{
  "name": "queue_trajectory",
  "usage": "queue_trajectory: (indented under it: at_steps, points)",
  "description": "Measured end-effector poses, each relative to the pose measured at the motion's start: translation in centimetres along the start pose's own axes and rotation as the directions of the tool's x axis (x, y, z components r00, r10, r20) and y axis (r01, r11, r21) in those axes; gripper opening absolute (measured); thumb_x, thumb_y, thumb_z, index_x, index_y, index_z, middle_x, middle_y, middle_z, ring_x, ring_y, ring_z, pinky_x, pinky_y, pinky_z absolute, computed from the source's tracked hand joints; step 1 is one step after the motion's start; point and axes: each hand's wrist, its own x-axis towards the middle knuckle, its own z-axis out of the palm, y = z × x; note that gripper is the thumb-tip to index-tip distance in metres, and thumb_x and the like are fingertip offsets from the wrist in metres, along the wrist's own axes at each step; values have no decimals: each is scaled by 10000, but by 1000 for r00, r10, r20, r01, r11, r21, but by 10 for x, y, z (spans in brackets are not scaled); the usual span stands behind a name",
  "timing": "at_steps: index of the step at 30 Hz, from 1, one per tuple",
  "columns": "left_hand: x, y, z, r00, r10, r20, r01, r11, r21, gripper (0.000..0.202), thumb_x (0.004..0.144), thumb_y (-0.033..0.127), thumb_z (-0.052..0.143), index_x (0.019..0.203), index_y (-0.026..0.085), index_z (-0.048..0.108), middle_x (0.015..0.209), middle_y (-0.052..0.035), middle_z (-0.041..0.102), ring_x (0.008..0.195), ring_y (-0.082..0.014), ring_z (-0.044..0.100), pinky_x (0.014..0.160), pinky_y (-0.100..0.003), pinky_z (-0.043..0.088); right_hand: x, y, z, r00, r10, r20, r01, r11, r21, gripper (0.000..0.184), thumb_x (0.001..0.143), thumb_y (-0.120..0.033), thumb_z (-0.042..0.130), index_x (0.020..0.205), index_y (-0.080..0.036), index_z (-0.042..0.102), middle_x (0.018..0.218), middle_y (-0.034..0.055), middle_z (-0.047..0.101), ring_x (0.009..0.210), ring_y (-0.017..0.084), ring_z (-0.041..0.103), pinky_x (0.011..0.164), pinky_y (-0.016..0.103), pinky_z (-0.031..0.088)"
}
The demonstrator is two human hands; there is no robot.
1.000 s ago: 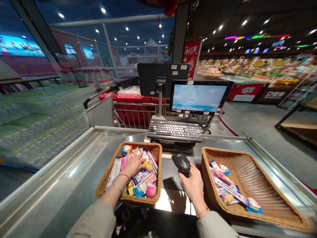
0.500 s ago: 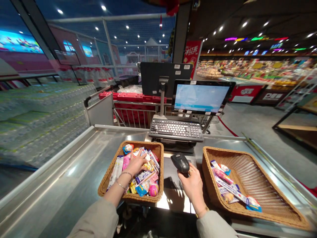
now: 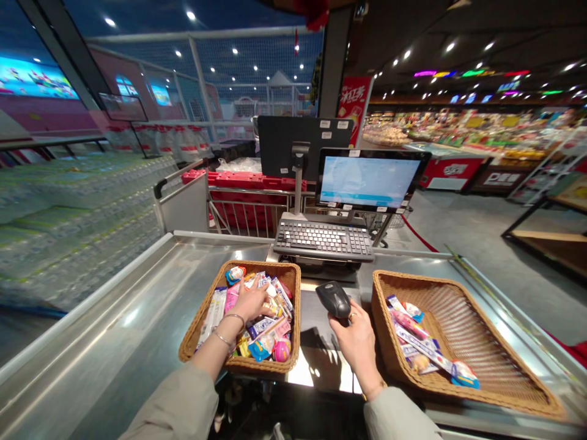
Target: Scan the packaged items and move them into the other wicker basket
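Note:
My left hand lies among the packets in the left wicker basket, its fingers over them; I cannot tell whether it grips one. That basket is full of candy packets, with a pink-and-yellow candy egg near its front. My right hand is shut on a black handheld barcode scanner above the dark scan plate between the baskets. In the right wicker basket, several candy packets lie in a loose row along the lower side.
Both baskets stand on a steel checkout counter. Behind them are a keyboard, a monitor and the back of a second screen. Red crates stand beyond, wrapped bottled water lies left, and store displays stretch right.
The left hand has shifted slightly among the packets. The right hand still holds the scanner, and the view has moved a little.

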Motion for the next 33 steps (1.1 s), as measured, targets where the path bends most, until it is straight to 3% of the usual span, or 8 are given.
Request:
queue_trajectory:
  at_steps: [6,12,18,24,33]
  points:
    - [2,5,-2,1000,-7,19,6,999,33,264,655,394,860,722,203,692,1432,-77,601,1480,-412,296,1084,-783,-135,1,4,-3,1000,5,16,-5,1000,-2,348,695,-408,625,914,-181,773,1168,139,722,1313,329,529,1066,453,439]
    - [0,11,-2,997,33,-66,-28,997,74,213,651,333,846,759,215,705,1314,-89,673,1421,-386,415,1125,-738,-137,2,8,-7,1000,-17,1,17,1000,2,360,706,-417,618,920,-173,773,1157,150,723,1315,327,526,1065,447,435]
    - [-4,15,-8,972,82,-219,-59,992,107,170,782,218,698,951,223,712,1416,-124,604,1476,-368,330,1156,-720,-127,4,15,-6,995,-91,-35,90,996,-9,297,708,-376,631,897,-191,765,1142,133,730,1284,330,545,1043,463,453]
    - [-1,29,-29,928,123,-352,-74,986,149,95,799,164,659,869,225,678,1415,-99,609,1473,-366,339,1166,-722,-136,3,12,-7,976,-218,-1,218,975,-37,251,703,-257,632,919,-203,749,1084,93,750,1318,316,504,1080,468,433]
    - [18,47,-47,888,188,-419,-127,977,169,76,801,179,683,845,225,641,1432,-81,597,1487,-365,311,1147,-740,-161,2,8,-12,948,-312,57,316,946,-76,295,694,-164,615,940,-215,768,1136,44,747,1345,322,475,1101,482,413]
